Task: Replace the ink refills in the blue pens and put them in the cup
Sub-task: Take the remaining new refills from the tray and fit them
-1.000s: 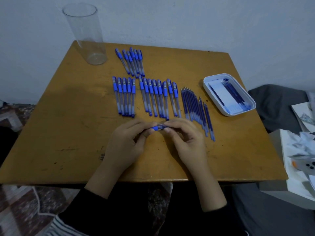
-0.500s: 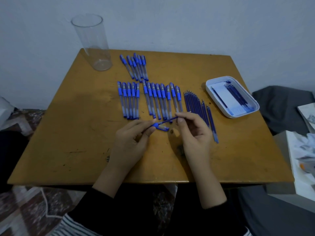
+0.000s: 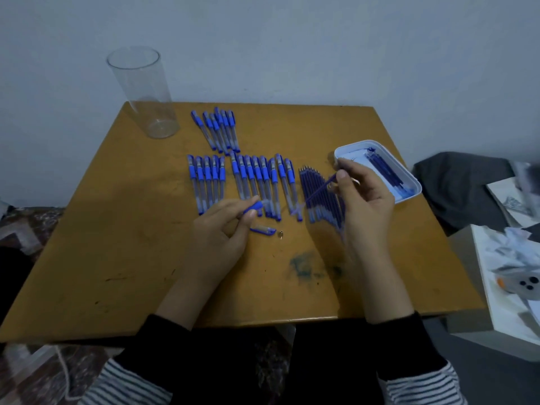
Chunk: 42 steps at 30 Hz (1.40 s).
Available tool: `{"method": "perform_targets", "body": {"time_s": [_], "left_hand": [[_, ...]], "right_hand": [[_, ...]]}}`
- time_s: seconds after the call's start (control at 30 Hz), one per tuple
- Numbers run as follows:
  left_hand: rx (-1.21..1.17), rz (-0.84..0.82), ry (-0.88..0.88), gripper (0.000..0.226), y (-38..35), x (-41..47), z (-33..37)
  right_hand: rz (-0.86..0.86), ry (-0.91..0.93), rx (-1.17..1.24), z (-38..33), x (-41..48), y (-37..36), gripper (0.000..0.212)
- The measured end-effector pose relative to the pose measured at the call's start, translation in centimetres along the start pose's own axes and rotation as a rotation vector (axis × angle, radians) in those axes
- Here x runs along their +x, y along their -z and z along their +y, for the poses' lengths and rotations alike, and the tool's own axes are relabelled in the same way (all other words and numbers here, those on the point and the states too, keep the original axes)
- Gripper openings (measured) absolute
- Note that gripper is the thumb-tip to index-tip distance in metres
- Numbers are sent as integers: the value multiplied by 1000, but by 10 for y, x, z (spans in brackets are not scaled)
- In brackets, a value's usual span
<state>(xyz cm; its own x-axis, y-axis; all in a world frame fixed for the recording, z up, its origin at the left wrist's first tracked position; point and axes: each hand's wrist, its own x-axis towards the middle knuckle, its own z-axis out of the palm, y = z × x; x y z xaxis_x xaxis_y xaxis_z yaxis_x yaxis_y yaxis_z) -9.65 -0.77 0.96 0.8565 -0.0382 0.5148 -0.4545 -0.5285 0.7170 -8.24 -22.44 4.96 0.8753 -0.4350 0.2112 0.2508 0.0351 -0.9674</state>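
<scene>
Left hand: your left hand [image 3: 222, 232] sits left of the white tray [image 3: 416, 187] and nearer to you, with fingers and thumb curled round a pen barrel [image 3: 256, 206]; only its blue grip and a blurred stretch of clear tube show past the thumb
Right hand: your right hand [image 3: 365, 200] is raised at the tray's near-left corner, with thumb and forefinger pinching the top of an ink refill [image 3: 319, 192]; the other fingers curl loosely behind
Ink refill: it slants down and away to the left of the tray, apart from the barrel; its lower end smears into the pens beneath, so you cannot tell where it stops
Loose parts: a blue pen cap [image 3: 263, 230] and a small metal tip [image 3: 281, 234] lie on the table [image 3: 117, 244] left of the tray, near your left thumb and just apart from each other
Spare refills: a row of refills [image 3: 309, 182] lies just left of the tray; your right hand covers its nearer right part
Pens: capped blue pens [image 3: 263, 179] lie in three groups further left of the tray; the count is hard to read where they overlap
Tray contents: several dark refills [image 3: 385, 168] lie inside; your right fingers hide part of the left rim
Cup: the clear cup [image 3: 143, 92] stands upright far left of the tray, at the table's back corner
Stain: a dark ink smudge [image 3: 306, 267] marks the table nearer to you than the tray
Right of the tray: grey cloth [image 3: 455, 182] and a white box [image 3: 496, 287] of crumpled paper, blurred and cut off by the frame edge
</scene>
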Motion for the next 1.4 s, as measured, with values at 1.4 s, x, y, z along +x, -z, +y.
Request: {"method": "perform_targets", "body": {"time_s": [1.4], "left_hand": [[86,-22,-102,28,-26,35,-8]], "right_hand": [[-348,-63,-638,23,84,12,10]]}}
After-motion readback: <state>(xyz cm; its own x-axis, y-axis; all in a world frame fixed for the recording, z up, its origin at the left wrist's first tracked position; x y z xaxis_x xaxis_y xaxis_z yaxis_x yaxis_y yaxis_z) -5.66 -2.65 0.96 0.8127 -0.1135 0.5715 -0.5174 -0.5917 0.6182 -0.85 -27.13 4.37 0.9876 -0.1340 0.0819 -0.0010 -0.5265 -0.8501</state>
